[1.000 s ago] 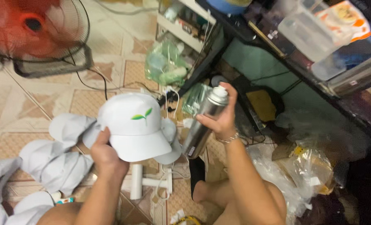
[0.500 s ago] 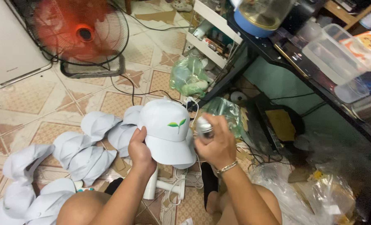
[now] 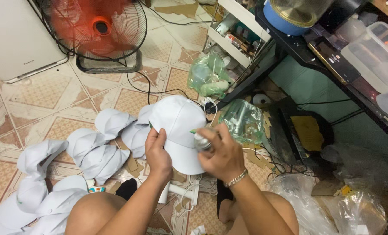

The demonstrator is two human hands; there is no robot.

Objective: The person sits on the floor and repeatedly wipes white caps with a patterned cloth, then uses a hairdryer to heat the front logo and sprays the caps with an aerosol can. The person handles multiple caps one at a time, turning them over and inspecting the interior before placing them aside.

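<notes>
left hand (image 3: 157, 152) grasping white cap (image 3: 178, 130) by left edge; right hand (image 3: 220, 156) clenched round spray can (image 3: 201, 142) at cap's right edge; cap pile (image 3: 94, 146) just beside, left.

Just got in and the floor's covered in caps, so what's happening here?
A person sits on the tiled floor. The left hand grips a white cap by its edge, and the right hand holds a silver spray can tight against the cap's front. More white caps lie piled on the floor at the person's left. A red fan stands beyond them, and a bag of cans sits just past the right hand.
</notes>
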